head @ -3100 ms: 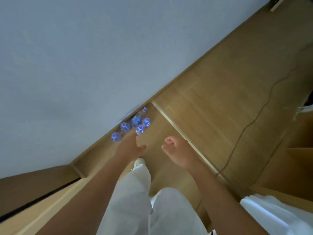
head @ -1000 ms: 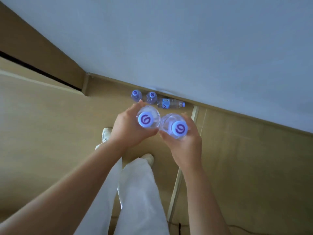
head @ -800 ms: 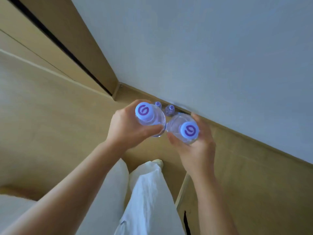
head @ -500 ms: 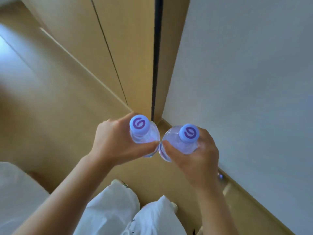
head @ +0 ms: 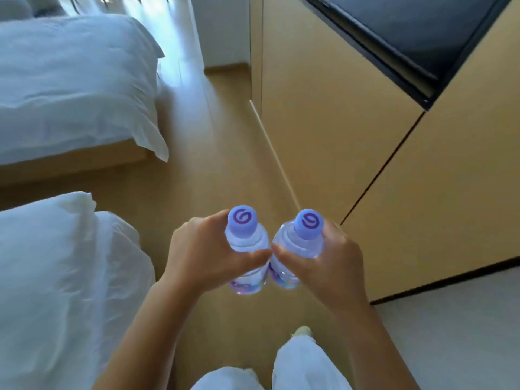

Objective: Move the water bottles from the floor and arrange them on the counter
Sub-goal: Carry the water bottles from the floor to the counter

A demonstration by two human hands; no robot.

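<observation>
Two clear water bottles with pale purple caps are held upright side by side in front of me, their bodies touching. My left hand [head: 202, 254] grips the left water bottle [head: 246, 240] around its body. My right hand [head: 323, 263] grips the right water bottle [head: 302, 239] the same way. Both bottles hang above the wooden floor [head: 225, 170]. The bottles left on the floor and the counter are out of view.
Two beds with white bedding stand on the left, one near [head: 56, 277] and one farther [head: 70, 80]. A wooden cabinet wall [head: 351, 136] runs along the right, with a dark recess [head: 408, 32] at the top. A floor aisle runs between them.
I have turned away from the white wall and the floor bottles while lifting the two bottles. The room with the beds and the cabinet wall has come into view.
</observation>
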